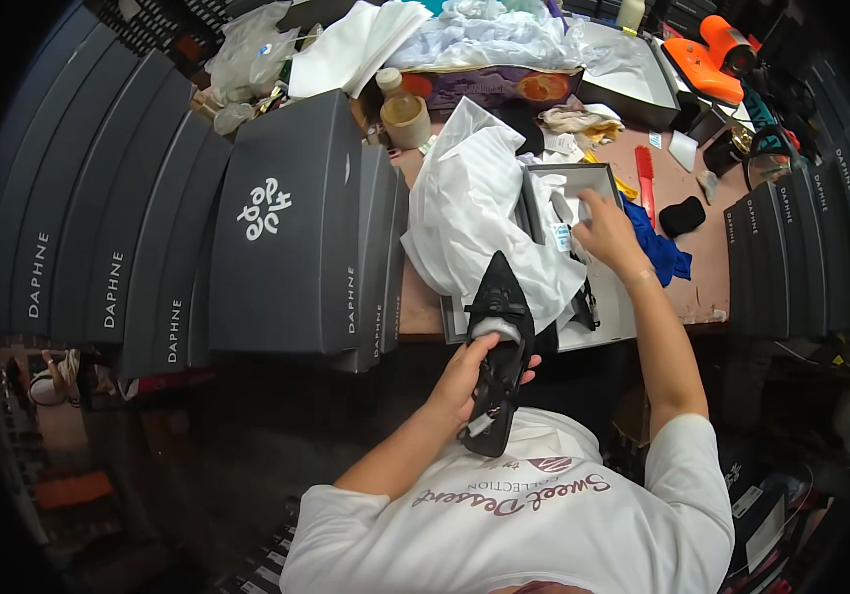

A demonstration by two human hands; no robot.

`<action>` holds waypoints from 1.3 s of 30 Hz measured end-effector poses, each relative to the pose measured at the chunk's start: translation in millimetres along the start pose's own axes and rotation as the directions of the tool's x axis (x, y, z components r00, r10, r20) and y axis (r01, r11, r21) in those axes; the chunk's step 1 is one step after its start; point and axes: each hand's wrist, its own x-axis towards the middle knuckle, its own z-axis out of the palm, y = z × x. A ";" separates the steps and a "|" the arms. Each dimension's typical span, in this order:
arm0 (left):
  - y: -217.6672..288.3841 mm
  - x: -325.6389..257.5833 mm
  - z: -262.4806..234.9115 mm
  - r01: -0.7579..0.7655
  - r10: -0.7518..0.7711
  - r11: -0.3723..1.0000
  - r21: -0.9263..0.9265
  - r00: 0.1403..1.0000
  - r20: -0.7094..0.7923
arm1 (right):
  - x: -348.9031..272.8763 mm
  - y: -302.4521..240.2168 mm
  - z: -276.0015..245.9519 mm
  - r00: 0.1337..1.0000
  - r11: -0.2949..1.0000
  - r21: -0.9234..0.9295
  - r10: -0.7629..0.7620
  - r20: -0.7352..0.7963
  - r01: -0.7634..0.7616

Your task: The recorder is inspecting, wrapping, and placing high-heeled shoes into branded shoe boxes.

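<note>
Left hand (pixel 461 384) holds 1 black shoe (pixel 500 371); right hand (pixel 611 233) over 1 box (pixel 611 325).

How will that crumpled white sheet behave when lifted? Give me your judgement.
The white sheet will probably flop: its folds look soft. It is likely light for its size, since it looks thin. Its edge overlaps the open box, so it may catch there.

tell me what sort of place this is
Probably a shoe workshop or stockroom, though which one is unclear: dark grey boxes stand in rows on both sides of the table, an open box sits beside white wrapping paper, and a black pointed shoe is being held up.
</note>
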 end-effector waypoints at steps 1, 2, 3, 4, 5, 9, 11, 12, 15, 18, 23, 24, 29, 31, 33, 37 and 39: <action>-2.8 -0.3 -3.1 0.000 -0.001 0.998 -0.065 1.000 -0.008 | -18.4 -11.8 -17.2 0.998 0.983 0.172 -0.049 -0.040 0.055; -4.7 -0.9 -7.2 -0.022 0.020 0.996 -0.084 1.000 -0.021 | -41.3 -40.2 -39.4 0.995 0.916 0.402 -0.034 0.093 -0.007; -6.0 -1.3 -8.3 -0.027 0.025 0.995 -0.094 0.999 -0.023 | -67.6 -74.1 -59.7 0.975 0.799 0.592 -0.028 0.219 -0.110; -7.0 -2.4 -4.8 -0.037 0.036 0.996 -0.081 0.999 -0.020 | -91.5 -100.3 -67.2 0.956 0.764 0.640 -0.117 0.267 -0.086; -11.5 0.4 -8.6 -0.047 0.052 0.992 -0.113 0.998 0.036 | -110.4 -123.6 -69.8 0.930 0.723 0.688 -0.203 0.306 -0.069; -36.8 8.7 -7.6 -0.329 0.337 0.939 0.097 0.938 -0.079 | -139.3 -147.1 -30.3 0.962 0.923 0.349 -0.227 0.151 0.164; -47.5 7.2 -9.3 -0.400 0.406 0.913 0.086 0.910 -0.081 | -143.5 -148.7 -14.5 0.990 0.909 0.413 -0.098 0.105 0.046; -50.1 5.9 -13.5 -0.382 0.387 0.921 0.071 0.919 -0.072 | -146.8 -148.9 -7.5 0.995 0.910 0.415 -0.051 0.084 0.012; -55.3 -7.6 0.5 -0.371 0.380 0.923 0.101 0.919 -0.100 | -156.2 -140.2 17.8 0.986 0.896 0.412 -0.152 -0.073 0.168; -58.7 -9.3 -3.7 -0.405 0.416 0.905 0.132 0.907 -0.064 | -162.2 -132.2 14.3 0.965 0.926 0.278 -0.228 -0.133 0.257; -60.9 -5.9 -1.9 -0.437 0.439 0.835 0.334 0.895 0.075 | -142.8 -133.4 1.9 0.960 0.927 0.355 -0.021 -0.279 0.124; -54.4 -9.8 4.1 -0.405 0.394 0.845 0.349 0.913 0.107 | -138.8 -131.4 -1.5 0.968 0.901 0.419 -0.002 -0.252 0.112; -14.2 2.3 18.2 -0.310 0.258 0.862 0.402 0.949 0.179 | -127.7 -106.3 -13.1 0.997 0.786 0.615 0.026 0.066 -0.061; 20.8 14.4 27.1 -0.311 0.291 0.807 0.502 0.949 0.120 | -117.8 -85.4 -32.4 0.998 0.651 0.759 -0.037 0.049 -0.013; 51.9 38.6 17.2 -0.586 0.606 0.598 0.547 0.777 0.170 | -113.7 -56.0 -38.6 0.980 0.894 0.428 -0.050 -0.193 0.130; 47.7 35.1 33.0 -0.727 0.714 0.208 0.655 0.570 0.406 | -111.5 -4.5 15.9 0.990 0.991 0.129 -0.037 0.138 0.019; 15.0 39.6 30.8 -0.623 0.525 0.434 0.651 0.762 0.379 | -106.2 -15.0 26.2 0.999 0.985 0.168 0.044 -0.022 -0.039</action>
